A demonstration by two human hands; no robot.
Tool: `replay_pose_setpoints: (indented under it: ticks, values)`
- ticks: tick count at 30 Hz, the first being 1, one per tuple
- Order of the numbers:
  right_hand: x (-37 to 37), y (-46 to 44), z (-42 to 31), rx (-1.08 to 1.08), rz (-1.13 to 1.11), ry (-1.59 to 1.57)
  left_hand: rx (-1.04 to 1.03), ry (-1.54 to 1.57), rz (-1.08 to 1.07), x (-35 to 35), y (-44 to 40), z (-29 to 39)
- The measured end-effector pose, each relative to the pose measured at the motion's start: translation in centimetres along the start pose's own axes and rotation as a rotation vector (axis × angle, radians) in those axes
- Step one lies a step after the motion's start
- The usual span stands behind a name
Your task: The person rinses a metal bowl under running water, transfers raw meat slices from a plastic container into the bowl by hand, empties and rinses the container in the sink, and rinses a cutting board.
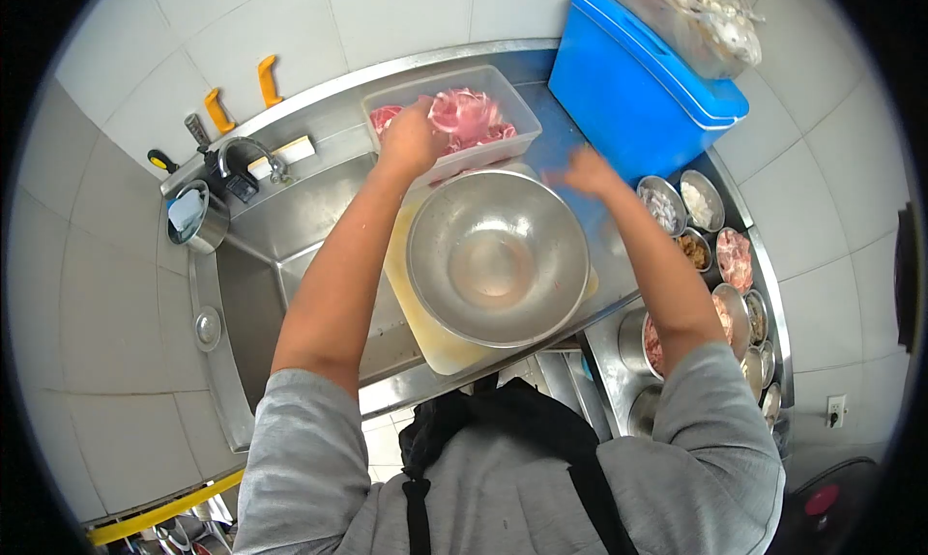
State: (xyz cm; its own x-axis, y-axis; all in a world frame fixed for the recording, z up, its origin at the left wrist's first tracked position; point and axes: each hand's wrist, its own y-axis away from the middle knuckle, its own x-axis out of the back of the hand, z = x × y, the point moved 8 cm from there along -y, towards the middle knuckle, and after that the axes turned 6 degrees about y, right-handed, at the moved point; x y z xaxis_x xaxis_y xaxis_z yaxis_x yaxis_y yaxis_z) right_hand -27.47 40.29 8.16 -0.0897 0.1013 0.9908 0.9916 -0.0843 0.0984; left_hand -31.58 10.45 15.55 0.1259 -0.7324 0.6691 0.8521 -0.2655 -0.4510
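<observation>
My left hand [411, 141] is over the left part of a clear plastic container [524, 120], its fingers curled against a piece of raw meat [466, 115]. That piece is slightly blurred and sits above other red and pink meat. My right hand [585, 173] is to the right of the container, smeared by motion, so its fingers cannot be made out. Between my forearms stands a wide steel bowl [498, 260], with only a little wet, pinkish residue at its bottom. Beneath the bowl lies a yellowed cutting board [440, 347].
A sink [256, 299] with a faucet [253, 149] is at left. A blue cooler [633, 81] bears a clear bin [677, 18] of pale food. Several metal bowls of ingredients, including raw meat [735, 260], line the right counter. Orange-handled tools [268, 79] hang by the back wall.
</observation>
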Motion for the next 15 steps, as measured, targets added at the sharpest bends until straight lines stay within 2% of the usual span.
replay_pose_setpoints:
  ticks: [1, 2, 3, 5, 6, 7, 9, 10, 12, 13, 15]
  values:
    - [-3.4, 2.5, 1.3, 0.089, -0.220, 0.156, -0.003, 0.008, 0.010, 0.9, 0.6, -0.8]
    - [-5.2, 6.4, 2.2, 0.058, -0.367, 0.184, -0.004, 0.064, 0.044, 1.7, 2.4, -1.5]
    - [-7.6, 9.3, 3.4, 0.014, -0.403, -0.086, -0.007, 0.119, 0.072, 2.1, 5.4, -2.4]
    - [-9.4, 13.5, 3.7, -0.140, -0.256, -0.525, 0.279, 0.078, 0.062, 1.2, 12.0, -8.2]
    - [-9.8, 14.6, 3.7, -0.247, -0.150, -0.747, 0.552, 0.284, 0.018, 0.6, 16.3, -10.7]
    - [-9.8, 14.3, 2.6, -0.234, -0.145, -0.740, 0.649, 0.314, -0.051, -0.9, 20.1, -14.2]
    - [-9.0, 14.4, -0.4, -0.242, 0.079, -0.985, 1.125, 0.840, -0.021, -1.3, 26.9, -14.9]
    - [-6.6, 15.1, -3.9, -0.244, 0.069, -0.991, 1.134, 0.831, -0.020, -1.0, 28.1, -15.2]
    - [1.7, 15.6, -14.1, -0.027, 0.056, -0.803, 1.098, 1.070, 0.149, 0.6, 29.6, -16.4]
    - [1.3, 15.1, -16.3, 0.003, 0.044, -0.817, 1.113, 1.056, 0.227, 2.0, 29.6, -16.8]
    - [5.2, 16.3, -23.4, 0.539, 0.542, -0.386, 1.084, 1.007, 0.242, 3.6, 30.1, -20.3]
